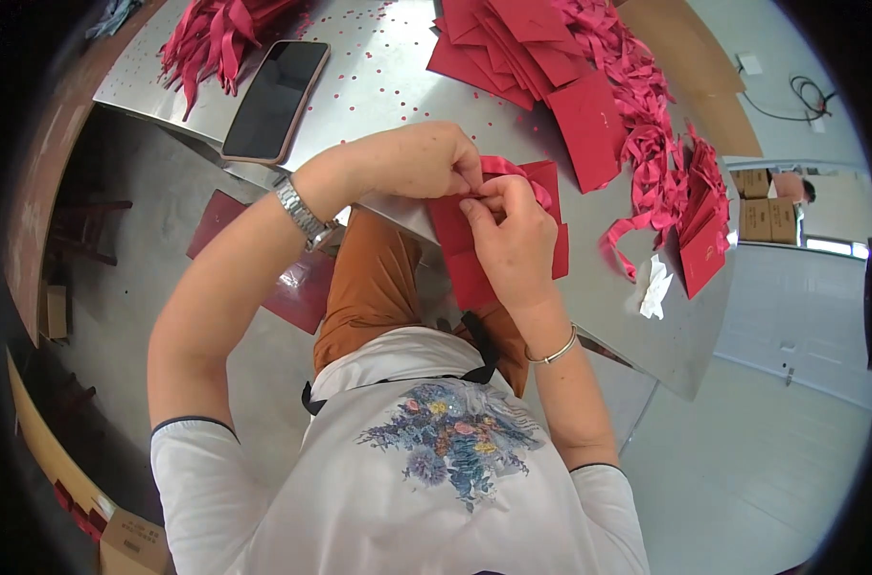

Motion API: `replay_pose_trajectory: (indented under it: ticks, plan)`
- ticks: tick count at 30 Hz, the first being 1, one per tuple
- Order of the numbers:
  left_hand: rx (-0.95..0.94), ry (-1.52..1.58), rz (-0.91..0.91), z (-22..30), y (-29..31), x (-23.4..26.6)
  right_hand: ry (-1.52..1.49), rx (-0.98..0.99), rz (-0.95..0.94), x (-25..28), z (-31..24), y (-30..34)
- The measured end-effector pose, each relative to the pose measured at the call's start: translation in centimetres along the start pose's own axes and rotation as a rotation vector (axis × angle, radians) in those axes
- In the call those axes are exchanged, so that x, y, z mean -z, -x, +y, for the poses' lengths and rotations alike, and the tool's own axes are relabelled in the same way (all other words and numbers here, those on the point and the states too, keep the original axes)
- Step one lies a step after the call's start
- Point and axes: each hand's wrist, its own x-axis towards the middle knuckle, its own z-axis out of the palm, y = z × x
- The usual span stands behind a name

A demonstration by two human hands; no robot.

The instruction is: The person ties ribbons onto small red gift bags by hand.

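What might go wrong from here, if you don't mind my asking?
The flat black smartphone lies at the near edge of the grey metal table, close to the left forearm; a nudge could knock it off. The red paper bag juts past that edge, so it might bend. The glossy pink ribbon at the pinched fingers might slip.

I looked in on what seemed a workshop: a metal table held heaped ribbons and stacked red bags, with cartons beyond.

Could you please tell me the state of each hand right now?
Left hand: closed, pinching beside the pink ribbon; exact grip hidden.
Right hand: closed, pinching above the red bag; exact grip unclear.
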Motion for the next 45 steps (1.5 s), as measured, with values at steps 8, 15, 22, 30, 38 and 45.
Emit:
replay_pose_trajectory:
  ticks: [8,15,22,30,38,45]
  plan:
    - [0.004,-0.46,0.039,1.5,0.0,-1.1,0.308,0.077,-0.081,1.9,-0.9,0.6]
    - [0.119,-0.502,0.06,0.1,0.1,-1.9,0.376,0.399,0.074,4.3,1.2,3.4]
    - [0.093,-0.497,0.084,-0.3,0.0,-1.9,0.162,0.012,0.075,3.8,5.1,6.1]
    - [0.331,-0.763,0.283,-1.2,1.0,1.9,0.277,-0.01,-0.067,4.2,5.1,5.7]
    - [0.071,-0.658,0.491,5.1,-2.3,-4.7,0.27,-0.036,-0.059,4.2,5.2,5.9]
    - [0.075,-0.854,0.405,2.7,-3.7,-7.7,0.296,0.01,-0.039,4.0,4.9,5.9]
